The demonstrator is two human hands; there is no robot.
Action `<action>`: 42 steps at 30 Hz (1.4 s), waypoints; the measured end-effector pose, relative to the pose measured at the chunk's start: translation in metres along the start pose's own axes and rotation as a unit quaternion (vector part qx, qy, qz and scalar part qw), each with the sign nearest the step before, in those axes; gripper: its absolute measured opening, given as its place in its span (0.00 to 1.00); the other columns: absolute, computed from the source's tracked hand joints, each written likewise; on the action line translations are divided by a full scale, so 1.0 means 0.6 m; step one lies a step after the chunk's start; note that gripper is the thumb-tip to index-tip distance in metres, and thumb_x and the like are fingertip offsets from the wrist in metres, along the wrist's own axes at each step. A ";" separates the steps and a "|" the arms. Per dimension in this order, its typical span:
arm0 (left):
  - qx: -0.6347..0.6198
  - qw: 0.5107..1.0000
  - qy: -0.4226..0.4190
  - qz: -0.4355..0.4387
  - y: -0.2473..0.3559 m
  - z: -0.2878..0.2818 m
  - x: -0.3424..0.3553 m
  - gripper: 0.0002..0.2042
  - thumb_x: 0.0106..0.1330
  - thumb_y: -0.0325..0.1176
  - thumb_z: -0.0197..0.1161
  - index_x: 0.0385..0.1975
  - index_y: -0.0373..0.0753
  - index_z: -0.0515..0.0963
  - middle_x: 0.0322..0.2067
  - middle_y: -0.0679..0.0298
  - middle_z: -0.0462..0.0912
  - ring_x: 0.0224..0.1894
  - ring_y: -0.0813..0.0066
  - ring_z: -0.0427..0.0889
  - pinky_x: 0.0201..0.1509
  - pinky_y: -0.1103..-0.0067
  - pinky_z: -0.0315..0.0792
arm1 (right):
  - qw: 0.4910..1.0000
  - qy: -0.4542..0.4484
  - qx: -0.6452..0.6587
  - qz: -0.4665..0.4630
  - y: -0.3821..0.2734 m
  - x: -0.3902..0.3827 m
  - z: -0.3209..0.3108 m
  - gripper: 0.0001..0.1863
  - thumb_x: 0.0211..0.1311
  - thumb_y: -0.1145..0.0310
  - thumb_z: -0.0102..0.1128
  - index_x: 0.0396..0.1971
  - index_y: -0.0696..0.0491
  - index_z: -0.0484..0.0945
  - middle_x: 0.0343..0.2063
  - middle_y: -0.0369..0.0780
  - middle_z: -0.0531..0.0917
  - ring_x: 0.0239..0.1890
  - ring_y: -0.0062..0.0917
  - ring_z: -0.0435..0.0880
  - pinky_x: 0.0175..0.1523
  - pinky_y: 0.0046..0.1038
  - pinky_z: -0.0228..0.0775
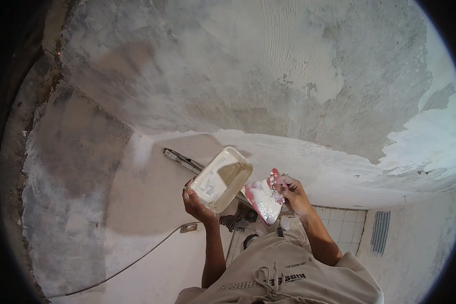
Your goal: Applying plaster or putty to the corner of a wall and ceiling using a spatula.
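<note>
My left hand (198, 205) grips a cream rectangular plastic tub (243, 175) by its side, tilted so that its inside shows. White paste coats part of the tub's inner walls. To the right of it, my right hand (294, 192) is closed on the edge of a red plastic spreader (262, 200). Wet white filler is smeared across the spreader's face. Tub and spreader are close together, their edges nearly meeting. Before me rises a wall (213, 66), partly bare grey and partly covered with white skim coat.
A long metal bar (180, 159) leans behind the tub. Along the lower left wall a cable (137, 261) runs to a small box (189, 228). White tiles (342, 223) lie beyond my right arm, near a grey louvred panel (380, 232). A dark ribbed hose (229, 223) shows below the tub.
</note>
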State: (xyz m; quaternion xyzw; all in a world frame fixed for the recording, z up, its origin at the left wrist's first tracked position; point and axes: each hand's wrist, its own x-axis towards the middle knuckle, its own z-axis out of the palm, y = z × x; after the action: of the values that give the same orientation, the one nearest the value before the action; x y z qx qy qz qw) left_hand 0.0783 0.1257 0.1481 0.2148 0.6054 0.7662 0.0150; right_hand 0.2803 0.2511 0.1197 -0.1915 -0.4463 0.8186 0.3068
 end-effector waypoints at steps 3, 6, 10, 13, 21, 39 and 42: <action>-0.044 0.997 0.028 -0.051 -0.002 -0.001 0.008 0.23 0.69 0.44 0.47 0.51 0.28 0.67 0.46 0.51 0.72 0.49 0.60 0.76 0.52 0.67 0.73 | 0.999 0.031 -0.006 -0.043 -0.026 -0.003 -0.008 0.06 0.63 0.76 0.53 0.39 0.56 0.74 0.33 0.30 0.76 0.35 0.13 0.74 0.42 0.18 0.66; -0.089 0.995 0.030 -0.032 -0.012 -0.004 0.008 0.21 0.70 0.43 0.47 0.51 0.29 0.67 0.46 0.52 0.73 0.49 0.61 0.75 0.53 0.67 0.73 | 0.984 0.091 -0.088 -0.127 -0.097 -0.023 0.025 0.06 0.65 0.72 0.56 0.39 0.56 0.75 0.33 0.33 0.77 0.35 0.15 0.75 0.42 0.21 0.69; -0.127 0.990 0.017 -0.063 -0.041 -0.021 0.014 0.20 0.71 0.42 0.48 0.51 0.29 0.67 0.46 0.52 0.73 0.50 0.61 0.75 0.54 0.68 0.72 | 0.861 0.212 -0.307 -0.347 -0.151 -0.037 0.038 0.09 0.63 0.78 0.55 0.43 0.60 0.73 0.38 0.39 0.79 0.39 0.20 0.78 0.44 0.22 0.72; -0.118 0.991 0.025 -0.050 -0.047 -0.033 0.015 0.19 0.71 0.40 0.47 0.50 0.29 0.68 0.46 0.52 0.74 0.50 0.60 0.75 0.54 0.66 0.72 | 0.717 0.297 -0.381 -0.502 -0.188 -0.058 0.056 0.10 0.64 0.82 0.52 0.44 0.66 0.71 0.41 0.43 0.79 0.45 0.25 0.79 0.49 0.23 0.73; -0.122 0.989 0.026 -0.080 -0.072 -0.070 0.025 0.20 0.69 0.39 0.47 0.53 0.29 0.66 0.50 0.50 0.71 0.53 0.56 0.73 0.57 0.63 0.71 | 0.565 0.444 -0.477 -0.506 -0.122 0.010 -0.024 0.21 0.63 0.83 0.50 0.57 0.57 0.71 0.56 0.46 0.75 0.57 0.33 0.75 0.57 0.32 0.72; -0.105 0.990 -0.006 -0.099 -0.089 -0.119 0.041 0.20 0.71 0.40 0.44 0.52 0.29 0.66 0.52 0.49 0.69 0.56 0.56 0.71 0.59 0.62 0.69 | 0.460 0.478 -0.547 -0.510 -0.097 0.117 -0.029 0.32 0.50 0.88 0.53 0.57 0.50 0.72 0.53 0.48 0.76 0.56 0.40 0.76 0.50 0.34 0.76; -0.071 0.994 0.006 -0.088 -0.087 -0.116 0.050 0.21 0.71 0.41 0.44 0.54 0.28 0.65 0.52 0.49 0.69 0.56 0.56 0.71 0.60 0.62 0.68 | 0.591 0.305 -0.581 -0.469 -0.035 0.102 0.045 0.30 0.46 0.91 0.53 0.54 0.56 0.74 0.52 0.51 0.76 0.58 0.42 0.74 0.60 0.33 0.68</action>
State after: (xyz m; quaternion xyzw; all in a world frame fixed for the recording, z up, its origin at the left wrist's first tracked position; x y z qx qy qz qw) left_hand 0.0146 0.0838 0.0962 0.1549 0.5665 0.8039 0.0939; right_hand 0.2263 0.2843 0.1490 -0.3323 -0.7356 0.0217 0.5899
